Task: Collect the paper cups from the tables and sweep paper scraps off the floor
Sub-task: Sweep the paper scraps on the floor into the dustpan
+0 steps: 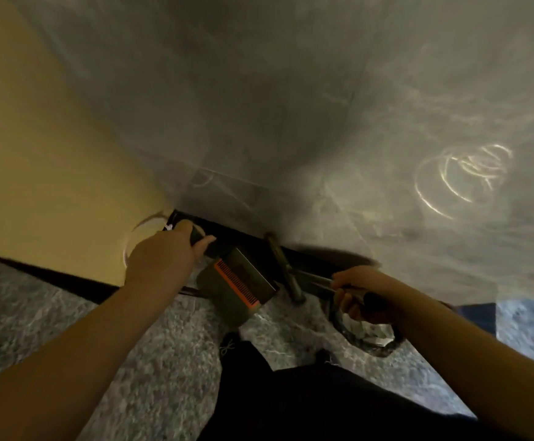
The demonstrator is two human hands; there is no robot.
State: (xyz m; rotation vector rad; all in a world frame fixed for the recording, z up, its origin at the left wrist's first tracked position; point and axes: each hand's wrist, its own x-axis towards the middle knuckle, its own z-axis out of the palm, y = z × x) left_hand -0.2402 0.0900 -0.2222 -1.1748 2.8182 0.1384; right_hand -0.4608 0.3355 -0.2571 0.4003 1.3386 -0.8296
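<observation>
Speckled grey stone floor [151,354] meets a yellow wall [46,154] on the left and a glossy grey-tiled wall [291,90] ahead, with a black skirting strip [68,278] along the base. Only the head view is given, and it is blurred by motion.

The left hand [160,256] is curled round the dark handle of a dustpan [237,281], an olive-grey pan with an orange comb strip, held up near the corner where the two walls join. The right hand [357,294] grips a thin metallic handle, apparently that of a broom [286,268]; its olive head seems to sit just beside the dustpan against the skirting, though the blur makes this uncertain. Below the right hand hangs a dark-rimmed bag [367,335], which the same hand seems to hold, and pale crumpled paper scraps [372,334] show inside its mouth.

No paper cups, tables or loose scraps on the floor appear in this view. Judging from the paper already in the bag and the tools gathered at the wall, the sweeping looks well advanced, perhaps at the point of putting the broom and dustpan away. Whether the cups have been collected cannot be told from here.
</observation>
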